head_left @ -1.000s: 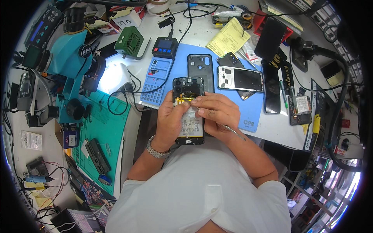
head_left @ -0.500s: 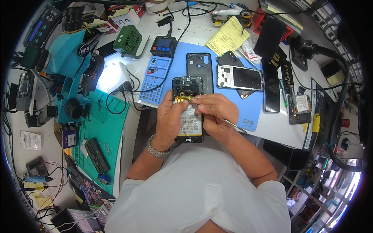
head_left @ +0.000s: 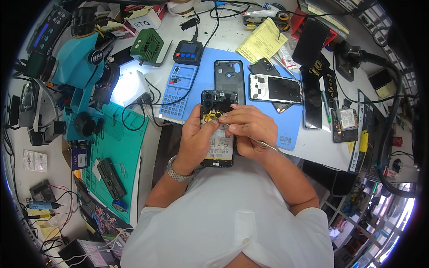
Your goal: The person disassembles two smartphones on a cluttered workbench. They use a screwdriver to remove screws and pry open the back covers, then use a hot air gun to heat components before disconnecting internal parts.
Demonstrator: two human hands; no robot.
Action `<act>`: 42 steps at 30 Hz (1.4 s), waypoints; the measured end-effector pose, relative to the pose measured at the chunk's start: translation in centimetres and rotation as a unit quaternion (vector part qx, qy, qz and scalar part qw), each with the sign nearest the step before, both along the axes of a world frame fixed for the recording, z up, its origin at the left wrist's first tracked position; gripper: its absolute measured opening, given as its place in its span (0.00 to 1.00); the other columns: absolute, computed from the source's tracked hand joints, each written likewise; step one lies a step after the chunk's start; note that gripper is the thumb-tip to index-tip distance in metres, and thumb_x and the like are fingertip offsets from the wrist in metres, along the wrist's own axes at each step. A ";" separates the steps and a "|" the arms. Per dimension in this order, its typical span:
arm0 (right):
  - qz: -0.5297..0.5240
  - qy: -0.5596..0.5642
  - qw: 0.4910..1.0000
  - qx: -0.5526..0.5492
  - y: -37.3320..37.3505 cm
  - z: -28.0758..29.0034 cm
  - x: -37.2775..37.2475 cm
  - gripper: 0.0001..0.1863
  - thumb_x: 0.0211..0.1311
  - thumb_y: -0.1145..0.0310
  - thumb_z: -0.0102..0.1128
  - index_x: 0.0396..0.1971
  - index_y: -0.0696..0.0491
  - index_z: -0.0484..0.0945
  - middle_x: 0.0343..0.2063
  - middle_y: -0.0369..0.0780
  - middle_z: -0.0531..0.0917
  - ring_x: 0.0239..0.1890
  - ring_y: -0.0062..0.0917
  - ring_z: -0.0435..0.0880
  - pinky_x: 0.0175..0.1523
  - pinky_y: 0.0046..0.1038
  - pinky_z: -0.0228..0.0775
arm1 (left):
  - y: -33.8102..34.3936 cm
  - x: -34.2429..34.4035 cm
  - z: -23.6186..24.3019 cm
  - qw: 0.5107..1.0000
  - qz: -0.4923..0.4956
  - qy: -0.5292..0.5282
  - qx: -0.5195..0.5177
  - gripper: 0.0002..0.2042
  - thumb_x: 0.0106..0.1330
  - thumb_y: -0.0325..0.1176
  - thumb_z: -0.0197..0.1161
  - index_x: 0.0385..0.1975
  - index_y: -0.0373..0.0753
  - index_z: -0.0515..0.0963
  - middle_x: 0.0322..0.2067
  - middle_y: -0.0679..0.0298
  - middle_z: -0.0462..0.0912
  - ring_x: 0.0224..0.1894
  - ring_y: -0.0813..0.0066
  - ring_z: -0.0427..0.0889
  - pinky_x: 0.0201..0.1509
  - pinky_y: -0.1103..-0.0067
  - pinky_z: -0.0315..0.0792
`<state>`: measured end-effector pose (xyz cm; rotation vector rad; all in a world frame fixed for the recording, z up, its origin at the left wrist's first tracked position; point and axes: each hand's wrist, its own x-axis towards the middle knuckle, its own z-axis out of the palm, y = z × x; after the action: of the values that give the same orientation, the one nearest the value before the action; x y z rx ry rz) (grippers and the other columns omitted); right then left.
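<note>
An opened smartphone (head_left: pixel 220 154) with its back off is held up in front of my shirt, tilted slightly. My left hand (head_left: pixel 195 140) closes round its left side, thumb lying over the yellow flex cable (head_left: pixel 211 117) near the top of the pale battery (head_left: pixel 222 142). From the other side my right hand (head_left: pixel 254 130) reaches over the phone, its fingertips pinched beside the left thumb. A slim metal tool (head_left: pixel 268 145) runs back through the right hand; its tip is hidden, so I cannot tell tweezers from a pry tool. The black back cover (head_left: pixel 229 73) lies just beyond.
A blue mat (head_left: pixel 290 127) carries a white-framed phone part (head_left: pixel 268 88) and a blue parts tray (head_left: pixel 174 91). Right of it lie a dark phone (head_left: pixel 312 109) and another opened phone (head_left: pixel 345 125). A teal microscope (head_left: pixel 82 56) and green mat (head_left: pixel 127 152) are at left.
The phone has shifted slightly right and its top has tipped a little. The yellow flex cable looks bent up more under the fingertips. Both hands keep their hold.
</note>
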<state>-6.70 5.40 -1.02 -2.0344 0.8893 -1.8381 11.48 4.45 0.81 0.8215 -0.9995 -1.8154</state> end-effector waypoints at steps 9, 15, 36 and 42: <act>0.035 -0.007 0.999 0.006 0.2 0.0 -0.4 0.26 0.34 0.94 0.61 0.39 0.56 0.79 0.41 0.50 0.91 0.44 0.44 0.93 0.60 0.49 0.86 | -0.1 0.5 -0.9 0.999 0.005 0.023 -0.025 0.21 0.78 0.21 0.52 0.69 0.32 0.65 0.55 0.58 0.83 0.54 0.77 0.84 0.58 0.77 0.80; 0.022 -0.010 1.000 0.015 0.1 0.4 -1.3 0.30 0.37 0.95 0.61 0.44 0.54 0.79 0.43 0.49 0.90 0.43 0.43 0.93 0.59 0.47 0.87 | 0.2 0.3 -0.6 1.000 0.008 0.003 -0.030 0.23 0.78 0.22 0.50 0.71 0.32 0.62 0.58 0.55 0.82 0.56 0.73 0.85 0.58 0.74 0.83; 0.035 0.004 0.999 0.035 0.3 1.1 -0.9 0.24 0.37 0.94 0.60 0.36 0.56 0.80 0.36 0.47 0.90 0.42 0.43 0.93 0.61 0.49 0.85 | -0.3 0.2 -0.5 0.999 0.026 0.014 0.014 0.16 0.83 0.32 0.52 0.65 0.32 0.70 0.51 0.59 0.85 0.48 0.78 0.87 0.53 0.79 0.82; 0.029 0.015 0.999 0.011 0.3 1.0 -0.8 0.23 0.34 0.93 0.60 0.35 0.57 0.79 0.37 0.48 0.90 0.42 0.44 0.93 0.61 0.48 0.86 | 0.0 0.3 -0.3 0.998 0.015 0.052 0.023 0.21 0.74 0.22 0.54 0.67 0.31 0.68 0.53 0.56 0.85 0.50 0.75 0.87 0.55 0.77 0.83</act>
<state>-7.47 5.66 -0.03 -2.0574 0.8463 -1.7648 11.76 4.40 0.50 0.7588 -0.8769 -1.8424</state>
